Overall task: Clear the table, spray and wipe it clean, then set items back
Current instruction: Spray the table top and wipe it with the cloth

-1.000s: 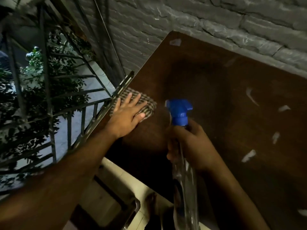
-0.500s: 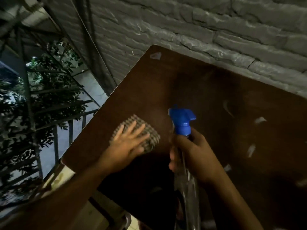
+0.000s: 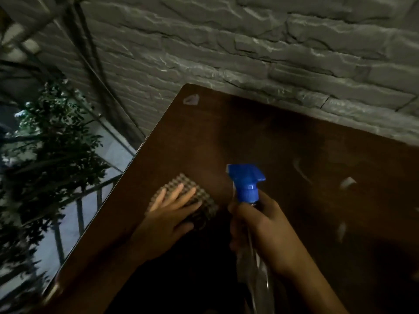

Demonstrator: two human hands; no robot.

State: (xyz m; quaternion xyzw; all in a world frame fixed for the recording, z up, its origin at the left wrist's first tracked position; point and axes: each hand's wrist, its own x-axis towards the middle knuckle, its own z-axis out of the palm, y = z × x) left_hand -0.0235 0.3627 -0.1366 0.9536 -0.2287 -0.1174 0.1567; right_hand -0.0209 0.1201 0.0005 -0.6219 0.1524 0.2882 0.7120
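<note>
A dark brown table fills the middle and right of the head view. My left hand lies flat, fingers spread, on a checked cloth near the table's left edge. To its right, my right hand grips the neck of a clear spray bottle with a blue trigger head, held upright above the table. The bottle's nozzle points left, over the cloth. Pale smears and scraps mark the tabletop on the right.
A grey stone-faced wall runs along the table's far edge. A metal railing stands just left of the table, with leafy branches beyond it. A pale patch sits at the table's far left corner.
My left hand has slid the cloth from the table's left edge inward and a little nearer to me. My view has tilted up toward the wall. The bottle stays in my right hand.
</note>
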